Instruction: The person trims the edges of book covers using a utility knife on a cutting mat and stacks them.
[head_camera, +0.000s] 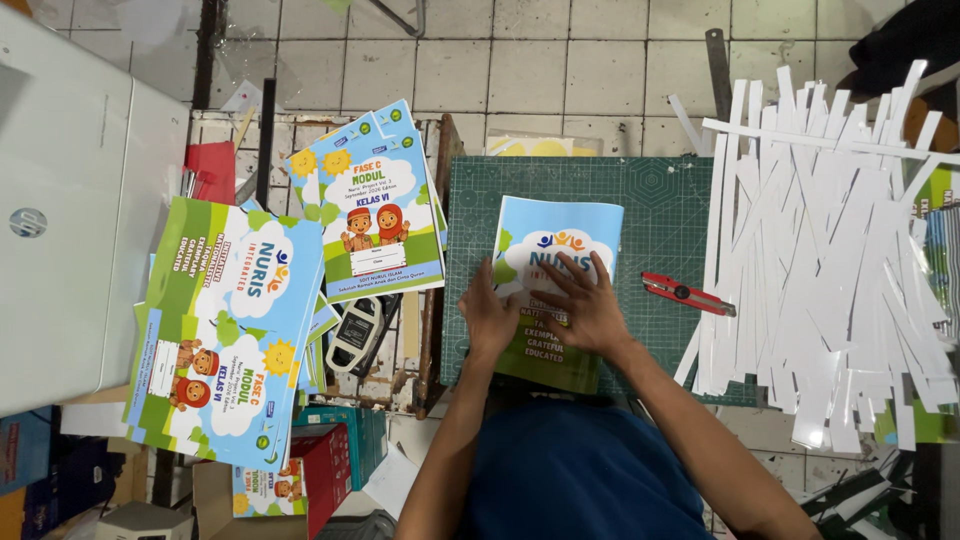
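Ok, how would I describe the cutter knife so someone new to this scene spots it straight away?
Start at the green cutting mat in the middle of the view. The cutter knife lies on the mat's right part, just right of the booklet under the person's hands and left of the heap of white paper strips. It is the only small red tool there, slim, angled slightly.

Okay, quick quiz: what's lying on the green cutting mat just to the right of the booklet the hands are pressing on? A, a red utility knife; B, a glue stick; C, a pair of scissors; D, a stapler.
A: a red utility knife lies on the green cutting mat, between the booklet under both hands and the pile of white paper strips.
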